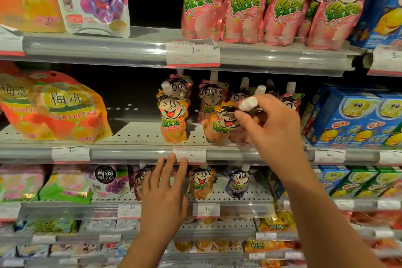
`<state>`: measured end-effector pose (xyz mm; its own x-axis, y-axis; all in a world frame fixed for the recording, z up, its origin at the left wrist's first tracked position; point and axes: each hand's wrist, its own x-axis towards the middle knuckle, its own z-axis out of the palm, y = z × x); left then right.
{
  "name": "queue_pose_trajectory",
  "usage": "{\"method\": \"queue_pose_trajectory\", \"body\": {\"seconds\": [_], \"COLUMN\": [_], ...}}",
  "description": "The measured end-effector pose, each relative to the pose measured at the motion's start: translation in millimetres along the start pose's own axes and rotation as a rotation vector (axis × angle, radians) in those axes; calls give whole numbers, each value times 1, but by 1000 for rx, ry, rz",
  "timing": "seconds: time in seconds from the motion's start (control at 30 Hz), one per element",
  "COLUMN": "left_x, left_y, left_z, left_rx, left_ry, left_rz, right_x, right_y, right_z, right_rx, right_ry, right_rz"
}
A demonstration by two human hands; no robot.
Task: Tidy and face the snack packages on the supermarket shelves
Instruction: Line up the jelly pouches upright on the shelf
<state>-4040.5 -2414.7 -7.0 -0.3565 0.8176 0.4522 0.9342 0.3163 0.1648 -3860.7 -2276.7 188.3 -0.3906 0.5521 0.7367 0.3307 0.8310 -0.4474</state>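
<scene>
Supermarket shelving filled the frame: grey perforated metal shelves (139, 132) fronted by clear plastic price rails with white paper tags.

At the left of the middle shelf leaned two glossy orange-and-yellow jelly bags (54, 106), soft and crinkled, one overlapping the other. Towards the centre stood an orange spouted pouch (173, 119), a shiny foil shape with a cartoon face and a white screw cap, upright near the shelf's front edge. Behind it and to its right stood pink pouches (208, 98) of the same shape; about five caps showed, though the back ones were too dark to count surely.

Low in the centre, the left hand (165, 193) reached up with fingers straight and slightly spread, its fingertips touching the price rail (130, 154) just beside the tag marked 1.90, holding nothing.

Right of centre, the right hand (272, 128) was at the middle shelf, its thumb and fingers curled and pinching the neck of a tilted peach-coloured pouch (219, 126). That pouch's white cap (248, 103) stuck out above the fingers, while its body hung below and left of them, leaning against the pink pouches, its base near the shelf.

At the far right sat blue cardboard boxes (356, 119), stiff and rectangular, two fronts visible.

On the upper shelf, four large pink pouches (272, 6) stood in a row.
</scene>
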Motion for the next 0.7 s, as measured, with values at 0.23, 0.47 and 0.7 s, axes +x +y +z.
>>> {"method": "queue_pose_trajectory", "body": {"seconds": [0.23,0.47,0.7], "left_x": [1,0,0], "left_y": [1,4,4], "left_z": [2,3,1], "left_rx": [27,0,27], "left_ry": [48,55,35], "left_rz": [6,0,5], "right_x": [-42,-108,-139], "right_y": [45,115,153], "right_z": [-52,-34,-4], "right_rx": [92,-446,-447], "right_ry": [-493,-661,-228], "right_rz": [274,391,537]}}
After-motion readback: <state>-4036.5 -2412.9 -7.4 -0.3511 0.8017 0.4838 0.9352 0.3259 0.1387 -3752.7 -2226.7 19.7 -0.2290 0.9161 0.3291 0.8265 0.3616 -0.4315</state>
